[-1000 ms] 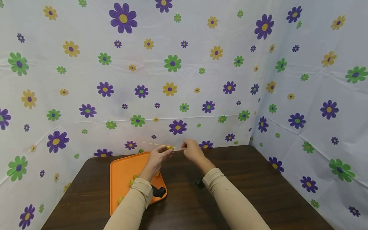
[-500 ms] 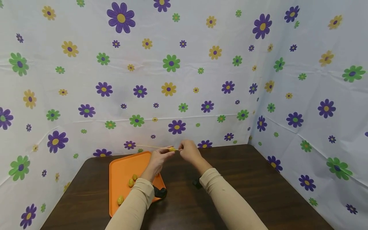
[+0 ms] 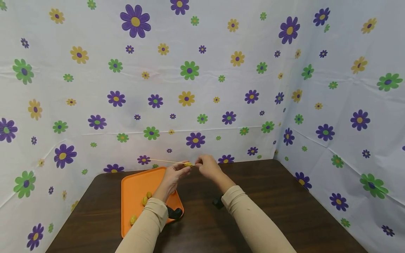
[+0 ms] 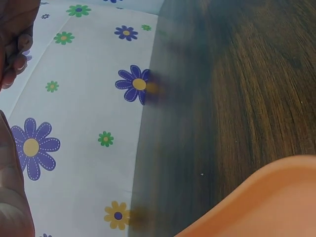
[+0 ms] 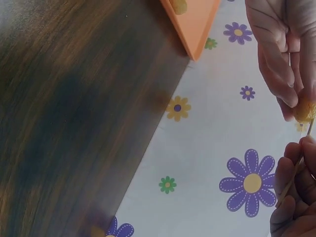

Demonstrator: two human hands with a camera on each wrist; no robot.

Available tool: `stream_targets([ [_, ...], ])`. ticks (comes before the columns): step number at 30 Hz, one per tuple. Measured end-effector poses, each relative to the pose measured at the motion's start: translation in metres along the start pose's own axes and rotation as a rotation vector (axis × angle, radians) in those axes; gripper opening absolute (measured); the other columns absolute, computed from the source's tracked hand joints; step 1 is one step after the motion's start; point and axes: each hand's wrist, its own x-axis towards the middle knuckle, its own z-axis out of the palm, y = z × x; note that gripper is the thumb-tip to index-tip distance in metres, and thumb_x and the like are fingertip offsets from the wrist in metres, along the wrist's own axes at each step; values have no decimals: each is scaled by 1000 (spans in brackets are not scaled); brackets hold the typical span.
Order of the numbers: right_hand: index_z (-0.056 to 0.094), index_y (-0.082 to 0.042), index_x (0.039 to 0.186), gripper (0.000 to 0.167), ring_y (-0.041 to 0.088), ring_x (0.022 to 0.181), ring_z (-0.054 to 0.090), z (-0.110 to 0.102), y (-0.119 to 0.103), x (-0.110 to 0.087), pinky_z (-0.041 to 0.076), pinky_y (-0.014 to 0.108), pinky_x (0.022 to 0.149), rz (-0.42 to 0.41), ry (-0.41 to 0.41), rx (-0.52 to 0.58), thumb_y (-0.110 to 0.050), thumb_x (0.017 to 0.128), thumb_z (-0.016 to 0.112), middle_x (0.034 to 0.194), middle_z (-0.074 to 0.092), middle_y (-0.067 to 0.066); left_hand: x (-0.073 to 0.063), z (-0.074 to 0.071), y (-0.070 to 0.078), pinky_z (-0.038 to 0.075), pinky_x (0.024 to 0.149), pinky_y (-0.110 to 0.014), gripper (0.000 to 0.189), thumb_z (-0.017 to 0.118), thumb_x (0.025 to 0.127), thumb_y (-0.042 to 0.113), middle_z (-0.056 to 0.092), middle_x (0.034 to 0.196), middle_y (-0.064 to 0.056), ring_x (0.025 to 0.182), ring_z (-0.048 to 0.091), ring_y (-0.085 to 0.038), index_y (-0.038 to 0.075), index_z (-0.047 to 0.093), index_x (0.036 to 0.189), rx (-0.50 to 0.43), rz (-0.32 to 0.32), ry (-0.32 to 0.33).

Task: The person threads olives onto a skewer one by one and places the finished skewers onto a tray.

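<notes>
My left hand (image 3: 172, 176) pinches a small yellow roundish piece (image 3: 188, 164) above the far right corner of the orange tray (image 3: 136, 186). A thin pale skewer (image 3: 164, 161) runs nearly level across it, its long free end pointing left past the left hand. At its other end, the fingers of my right hand (image 3: 209, 167) hold the skewer close beside the piece. The right wrist view shows the skewer (image 5: 296, 170) lying between the curled right fingers and meeting the yellow piece (image 5: 306, 111). Whether it passes fully through is unclear. The left wrist view catches only the edges of both hands.
Several more yellow pieces (image 3: 133, 220) lie on the tray, partly behind my left sleeve (image 3: 143, 225). The tray sits on the left of a dark wooden table (image 3: 262, 196). A flower-patterned white cloth (image 3: 221, 63) hangs behind the table and along its right side.
The right hand has come slightly left, closing the gap to the yellow piece. The skewer's free end reaches a little farther left and lower than a second ago.
</notes>
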Motion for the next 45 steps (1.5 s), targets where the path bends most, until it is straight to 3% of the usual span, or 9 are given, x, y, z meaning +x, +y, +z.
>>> stream_targets([
  [6,72,-4,91,8,17,73,57,-4,0,-1,53,32,67,11,12,5,-3,97,66,83,67,6,0,-1,-2,61,80,-28,34,71,93,-1,71,99,-6,90,74,-19,-9,64,125,-19,-13,-16],
  [10,72,-5,92,8,17,74,57,-6,1,-2,54,32,68,23,14,4,-4,97,66,83,65,3,-1,-5,1,60,86,-34,36,71,95,4,72,109,-9,94,73,-21,-6,64,129,28,-28,-24],
  [16,71,-5,92,10,17,75,57,-10,8,-2,54,34,72,35,15,2,-4,99,64,84,66,4,-5,-30,12,52,101,-51,45,70,98,22,68,124,-12,108,67,-27,2,62,137,289,-76,-11],
  [22,70,-6,92,9,17,73,57,-14,21,-4,53,34,69,55,12,8,-4,98,64,87,69,10,-15,-64,21,54,98,-51,37,64,102,20,65,127,-17,115,61,-37,2,64,133,595,-150,-24],
  [26,70,-5,92,8,18,74,57,-17,28,-7,53,35,68,73,10,28,-3,98,64,91,69,14,-19,-78,24,57,91,-51,34,65,101,15,65,125,-22,114,62,-40,-3,65,130,798,-159,-93],
  [31,70,-5,93,8,18,76,57,-19,35,-9,55,36,72,85,14,10,-3,97,65,89,68,7,-20,-89,22,57,88,-48,29,70,96,11,69,114,-22,107,65,-38,-5,69,120,1046,-115,-195],
  [40,69,-4,91,6,17,73,56,-22,38,-11,52,35,68,92,19,-7,-3,96,66,85,66,6,-24,-87,15,56,91,-49,23,80,87,8,72,103,-13,98,67,-31,-3,73,106,1180,-121,-309],
  [45,69,-4,91,7,18,73,56,-23,38,-13,52,36,68,103,13,-3,-3,96,66,88,68,10,-26,-82,10,56,91,-47,20,82,85,6,72,97,-9,93,67,-27,-1,74,102,1208,-131,-302],
])
